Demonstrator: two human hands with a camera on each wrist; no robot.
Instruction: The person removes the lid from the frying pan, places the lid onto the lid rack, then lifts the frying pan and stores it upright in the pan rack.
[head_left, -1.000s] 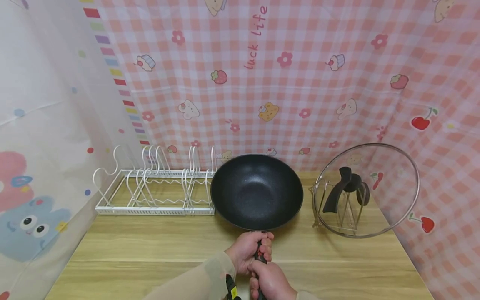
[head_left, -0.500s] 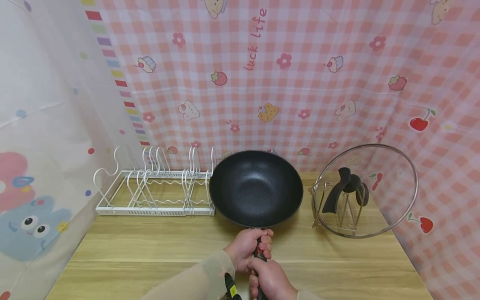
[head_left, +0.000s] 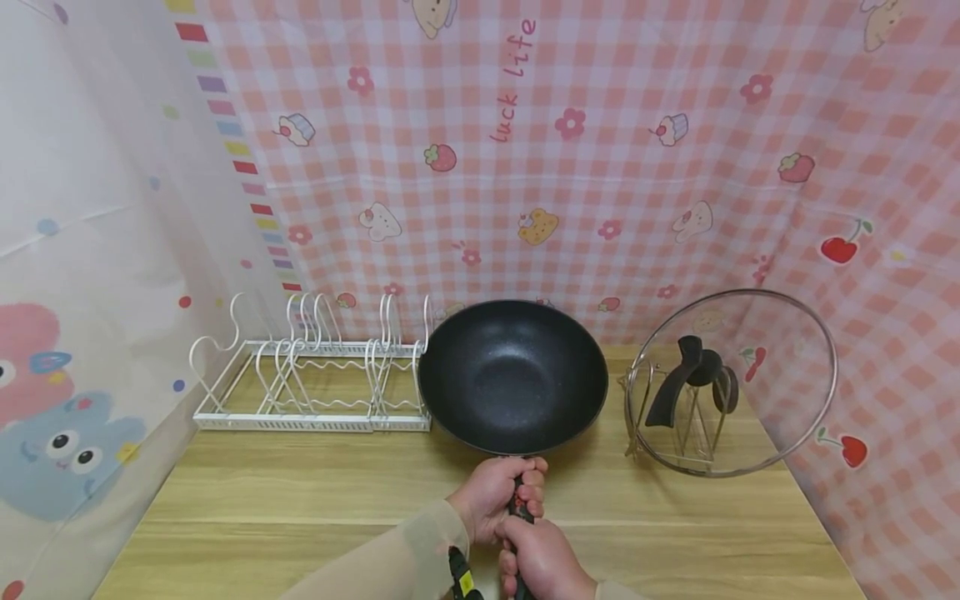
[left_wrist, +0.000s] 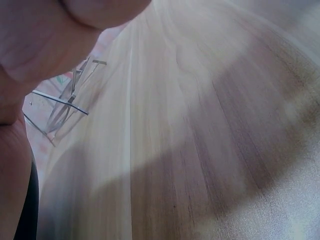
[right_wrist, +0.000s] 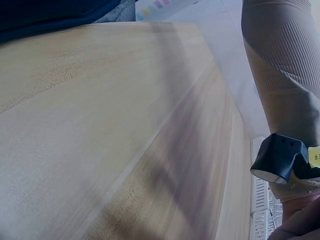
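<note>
while the left hand (head_left: 491, 500) grips the handle (head_left: 520, 504) beside the wok (head_left: 513, 377) and the right hand (head_left: 551, 560) grips it closer to the front edge of the desk (head_left: 300, 479), the wok lies ahead of both, its handle running toward the back edge.

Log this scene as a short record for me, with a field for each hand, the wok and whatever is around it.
Left hand: grips the wok's handle, nearer the bowl
Right hand: grips the same handle, nearer the person
Wok: black, inside facing the head camera; contact with the table unclear
White rack: on the table, left of the wok
Lid: clear with a black knob, propped on edge in a wire stand, right of the wok
Table: wood-grain top
Backdrop: pink checked cloth
</note>
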